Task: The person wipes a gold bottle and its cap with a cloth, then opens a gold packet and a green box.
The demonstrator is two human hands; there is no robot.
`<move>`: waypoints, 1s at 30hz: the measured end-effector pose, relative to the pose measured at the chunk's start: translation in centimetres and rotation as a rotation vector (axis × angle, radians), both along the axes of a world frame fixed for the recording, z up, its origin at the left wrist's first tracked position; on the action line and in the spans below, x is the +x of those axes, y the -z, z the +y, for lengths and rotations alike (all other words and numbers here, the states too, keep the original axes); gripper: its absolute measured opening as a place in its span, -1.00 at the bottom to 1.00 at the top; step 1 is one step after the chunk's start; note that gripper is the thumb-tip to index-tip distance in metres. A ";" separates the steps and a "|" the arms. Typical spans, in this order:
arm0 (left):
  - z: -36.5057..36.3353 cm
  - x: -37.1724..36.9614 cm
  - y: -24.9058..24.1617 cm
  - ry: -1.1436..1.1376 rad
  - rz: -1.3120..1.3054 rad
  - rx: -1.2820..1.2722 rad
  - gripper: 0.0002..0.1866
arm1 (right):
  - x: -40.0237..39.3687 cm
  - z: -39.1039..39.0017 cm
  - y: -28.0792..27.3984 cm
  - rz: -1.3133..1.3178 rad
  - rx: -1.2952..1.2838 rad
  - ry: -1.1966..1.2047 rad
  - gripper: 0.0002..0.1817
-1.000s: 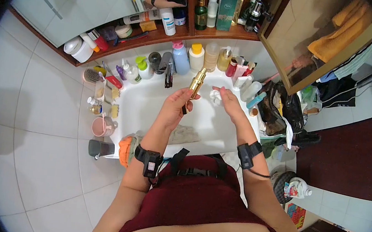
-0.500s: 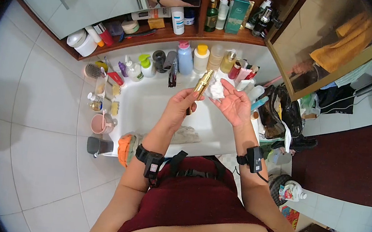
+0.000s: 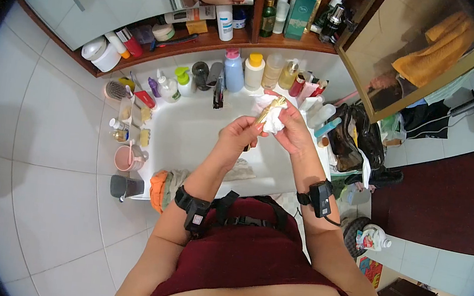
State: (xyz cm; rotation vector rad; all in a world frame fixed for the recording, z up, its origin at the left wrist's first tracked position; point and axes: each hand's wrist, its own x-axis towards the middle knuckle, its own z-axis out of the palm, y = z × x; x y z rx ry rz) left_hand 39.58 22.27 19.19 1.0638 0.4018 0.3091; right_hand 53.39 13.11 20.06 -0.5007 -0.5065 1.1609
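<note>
My left hand [image 3: 237,138] is closed around the lower part of a slim gold pump bottle [image 3: 263,115], tilted with its top away from me. A crumpled white tissue [image 3: 273,123] is wrapped against the bottle's upper part. My right hand [image 3: 296,132] presses that tissue to the bottle, its fingers curled and partly hidden. Both hands are over the white sink [image 3: 183,136], near the dark faucet [image 3: 218,96].
Behind the sink stand a blue bottle [image 3: 234,73], a yellow-capped bottle [image 3: 254,73] and several others. A wooden shelf [image 3: 202,40] runs above them. A pink cup [image 3: 126,159] sits at left; a black bag [image 3: 346,134] lies at right.
My right hand, which held the tissue on an open palm, has closed it around the gold bottle. My left hand has moved slightly, still gripping the bottle.
</note>
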 end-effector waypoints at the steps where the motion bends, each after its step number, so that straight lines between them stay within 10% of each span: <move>1: -0.1 0.0 -0.1 -0.013 0.004 0.068 -0.79 | -0.2 -0.1 -0.5 -0.022 -0.044 0.046 -0.46; 11: -0.7 -0.7 -2.2 -0.489 0.107 1.624 -0.77 | -1.7 1.4 -0.4 0.121 -0.310 0.285 -0.66; 20: -0.6 -1.1 -2.3 0.006 -0.090 -0.221 -0.72 | -1.3 -0.6 -1.6 0.065 0.000 0.101 -0.53; 23: -1.3 -1.2 -3.3 0.029 -0.079 -0.333 -0.73 | -1.1 -0.7 -1.4 0.066 0.042 0.115 -0.53; 30: -2.1 -0.6 -3.0 -0.336 -0.050 0.632 -0.77 | -0.5 -1.2 0.1 0.068 -0.171 0.281 -0.58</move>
